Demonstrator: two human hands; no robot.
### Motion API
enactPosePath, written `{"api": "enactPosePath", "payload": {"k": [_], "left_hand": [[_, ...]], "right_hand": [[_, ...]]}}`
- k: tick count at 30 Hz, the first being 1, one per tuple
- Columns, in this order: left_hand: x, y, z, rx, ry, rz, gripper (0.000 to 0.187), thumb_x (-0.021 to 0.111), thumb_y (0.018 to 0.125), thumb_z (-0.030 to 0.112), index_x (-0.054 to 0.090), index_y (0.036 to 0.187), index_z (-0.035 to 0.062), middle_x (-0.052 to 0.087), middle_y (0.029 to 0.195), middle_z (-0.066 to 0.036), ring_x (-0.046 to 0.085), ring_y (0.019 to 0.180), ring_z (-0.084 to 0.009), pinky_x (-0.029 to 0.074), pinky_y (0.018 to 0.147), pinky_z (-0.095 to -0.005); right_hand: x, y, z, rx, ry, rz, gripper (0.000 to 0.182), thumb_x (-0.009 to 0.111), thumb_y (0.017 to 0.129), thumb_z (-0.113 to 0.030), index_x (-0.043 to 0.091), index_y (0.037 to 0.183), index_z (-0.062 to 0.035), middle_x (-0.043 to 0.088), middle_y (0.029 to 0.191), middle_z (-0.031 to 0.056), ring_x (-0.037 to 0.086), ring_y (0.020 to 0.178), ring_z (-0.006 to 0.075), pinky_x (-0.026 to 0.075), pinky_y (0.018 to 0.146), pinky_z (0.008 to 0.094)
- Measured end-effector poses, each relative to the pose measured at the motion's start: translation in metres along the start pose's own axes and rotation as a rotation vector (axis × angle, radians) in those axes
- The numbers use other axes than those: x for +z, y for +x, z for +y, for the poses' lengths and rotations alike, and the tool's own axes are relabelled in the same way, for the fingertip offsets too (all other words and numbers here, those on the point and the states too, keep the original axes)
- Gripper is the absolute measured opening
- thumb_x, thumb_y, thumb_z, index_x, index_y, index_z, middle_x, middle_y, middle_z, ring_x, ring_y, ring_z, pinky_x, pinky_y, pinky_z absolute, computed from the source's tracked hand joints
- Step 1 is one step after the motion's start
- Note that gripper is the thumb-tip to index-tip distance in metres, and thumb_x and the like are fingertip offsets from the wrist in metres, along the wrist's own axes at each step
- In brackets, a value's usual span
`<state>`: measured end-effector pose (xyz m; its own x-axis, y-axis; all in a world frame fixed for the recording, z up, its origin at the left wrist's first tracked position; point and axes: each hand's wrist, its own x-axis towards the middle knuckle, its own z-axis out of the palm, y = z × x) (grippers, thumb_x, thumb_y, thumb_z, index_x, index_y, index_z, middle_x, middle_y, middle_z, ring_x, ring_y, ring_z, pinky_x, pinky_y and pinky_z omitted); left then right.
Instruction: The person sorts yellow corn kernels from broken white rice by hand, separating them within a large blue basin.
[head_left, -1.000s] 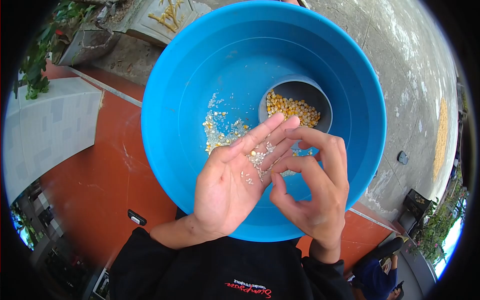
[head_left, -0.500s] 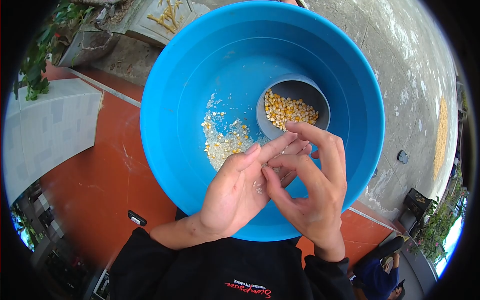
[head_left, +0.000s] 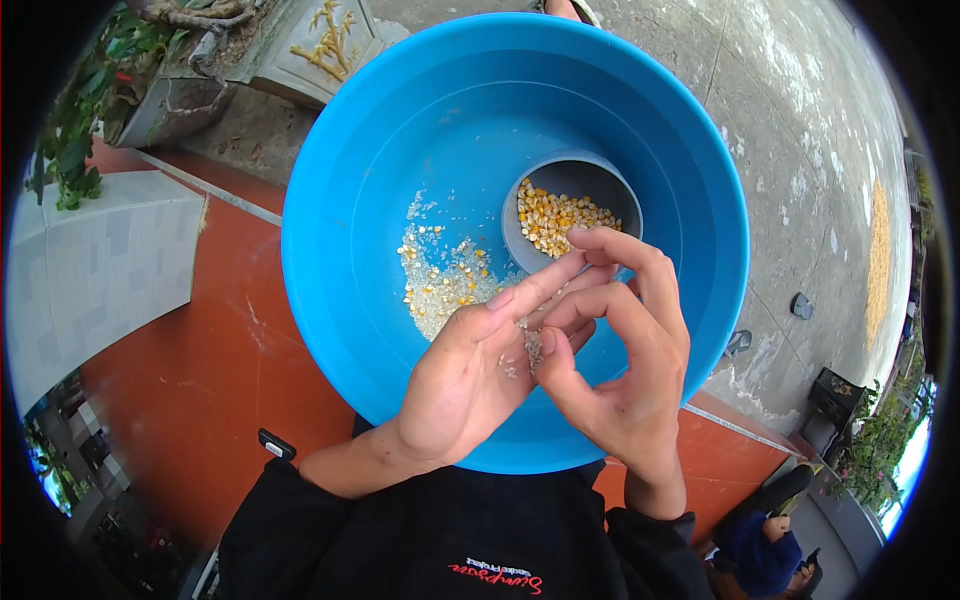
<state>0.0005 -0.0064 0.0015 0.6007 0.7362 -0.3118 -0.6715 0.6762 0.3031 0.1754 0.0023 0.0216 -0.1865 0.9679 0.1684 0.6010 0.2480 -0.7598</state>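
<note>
My left hand [head_left: 455, 375] is cupped palm up above the blue tub [head_left: 430, 130], holding a small clump of rice grains [head_left: 533, 347] in the palm. Over it, my right hand [head_left: 630, 370] has its thumb and index finger curled close together at the clump; what lies between the tips is too small to tell. Inside the tub, a grey bowl [head_left: 512, 235] lies tilted with yellow corn kernels [head_left: 560, 220] in it. Left of the bowl, rice mixed with some corn [head_left: 445, 280] is spread on the tub's bottom.
Red tiled floor [head_left: 230, 350] and grey concrete [head_left: 770, 200] surround the tub. A small black object [head_left: 276, 444] lies at the left. Further out are a plant [head_left: 70, 150], a strip of yellow grain [head_left: 877, 265] and another person [head_left: 760, 555] at the lower right.
My right thumb has shifted slightly, and more of the rice clump shows in my left palm. The tub appears slightly lower and further left in view.
</note>
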Motion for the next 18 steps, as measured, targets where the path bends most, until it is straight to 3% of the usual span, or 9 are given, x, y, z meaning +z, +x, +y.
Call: {"api": "enactPosePath", "payload": {"k": [5, 6, 9, 11, 13, 15, 16, 18], "left_hand": [[0.009, -0.014, 0.004, 0.008, -0.042, 0.006, 0.077, 0.035, 0.118, 0.041, 0.026, 0.176, -0.0084, 0.032, 0.183, -0.024, 0.034, 0.169, -0.0358, 0.024, 0.14, -0.0471], [0.009, -0.019, 0.006, 0.016, -0.045, -0.016, 0.075, 0.035, 0.118, 0.04, 0.029, 0.175, -0.0087, 0.033, 0.183, -0.024, 0.035, 0.169, -0.0367, 0.024, 0.14, -0.0472], [0.008, -0.04, 0.015, 0.025, 0.267, 0.06, 0.078, 0.035, 0.118, 0.048, 0.045, 0.166, -0.0134, 0.037, 0.177, -0.035, 0.039, 0.167, -0.0402, 0.029, 0.138, -0.0502], [-0.007, -0.055, 0.027, -0.002, 0.72, 0.006, 0.069, 0.038, 0.118, 0.042, 0.054, 0.16, -0.0099, 0.043, 0.174, -0.035, 0.038, 0.167, -0.0433, 0.024, 0.138, -0.0575], [-0.006, -0.062, 0.027, 0.0, 1.367, -0.009, 0.059, 0.042, 0.119, 0.036, 0.061, 0.156, -0.0056, 0.049, 0.17, -0.034, 0.037, 0.167, -0.0463, 0.017, 0.137, -0.0654], [0.0, -0.077, 0.019, 0.068, 2.213, 0.059, 0.05, 0.046, 0.118, 0.029, 0.065, 0.153, -0.0005, 0.057, 0.164, -0.032, 0.037, 0.166, -0.0493, 0.009, 0.135, -0.0739], [-0.008, -0.082, 0.01, 0.106, 2.352, 0.149, 0.041, 0.052, 0.116, 0.021, 0.067, 0.152, 0.0065, 0.068, 0.155, -0.024, 0.035, 0.167, -0.0497, 0.002, 0.131, -0.0805], [0.001, -0.084, 0.017, 0.072, 2.228, 0.134, 0.039, 0.053, 0.116, 0.019, 0.068, 0.149, 0.0065, 0.07, 0.153, -0.02, 0.036, 0.167, -0.0476, 0.002, 0.132, -0.0791]], "right_hand": [[-0.011, -0.004, 0.009, 0.055, 0.005, 0.276, 0.015, 0.084, 0.083, 0.0, 0.075, 0.095, -0.0032, 0.073, 0.133, 0.0175, 0.071, 0.115, 0.0308, 0.057, 0.1, 0.043], [-0.012, -0.005, 0.012, 0.077, -0.027, 0.326, 0.01, 0.083, 0.09, 0.0, 0.079, 0.1, -0.0021, 0.073, 0.132, 0.016, 0.072, 0.115, 0.0283, 0.058, 0.099, 0.0412], [-0.011, -0.005, 0.012, 0.151, -0.044, 0.407, 0.011, 0.082, 0.095, 0.0, 0.083, 0.105, -0.0018, 0.074, 0.131, 0.0146, 0.073, 0.117, 0.0279, 0.058, 0.099, 0.0409], [-0.015, -0.004, 0.01, 0.155, -0.017, 0.461, 0.013, 0.079, 0.099, 0.001, 0.086, 0.11, -0.0024, 0.074, 0.13, 0.014, 0.073, 0.117, 0.0267, 0.058, 0.1, 0.0399], [-0.019, -0.004, 0.012, 0.142, -0.002, 0.514, 0.013, 0.078, 0.1, 0.0, 0.086, 0.111, -0.0022, 0.074, 0.129, 0.014, 0.073, 0.116, 0.0261, 0.058, 0.1, 0.0394], [-0.024, -0.007, 0.013, 0.172, 0.038, 0.489, 0.014, 0.078, 0.1, -0.001, 0.085, 0.112, -0.0019, 0.074, 0.13, 0.0149, 0.074, 0.114, 0.0256, 0.058, 0.098, 0.0378], [-0.024, -0.007, 0.014, 0.149, 0.043, 0.484, 0.015, 0.078, 0.1, -0.001, 0.085, 0.113, -0.002, 0.074, 0.13, 0.0151, 0.074, 0.114, 0.0258, 0.058, 0.098, 0.0374], [-0.026, -0.007, 0.003, 0.177, 0.119, 0.462, 0.018, 0.077, 0.099, 0.0, 0.084, 0.115, -0.0024, 0.073, 0.132, 0.0159, 0.075, 0.112, 0.0269, 0.059, 0.097, 0.0373]]}}
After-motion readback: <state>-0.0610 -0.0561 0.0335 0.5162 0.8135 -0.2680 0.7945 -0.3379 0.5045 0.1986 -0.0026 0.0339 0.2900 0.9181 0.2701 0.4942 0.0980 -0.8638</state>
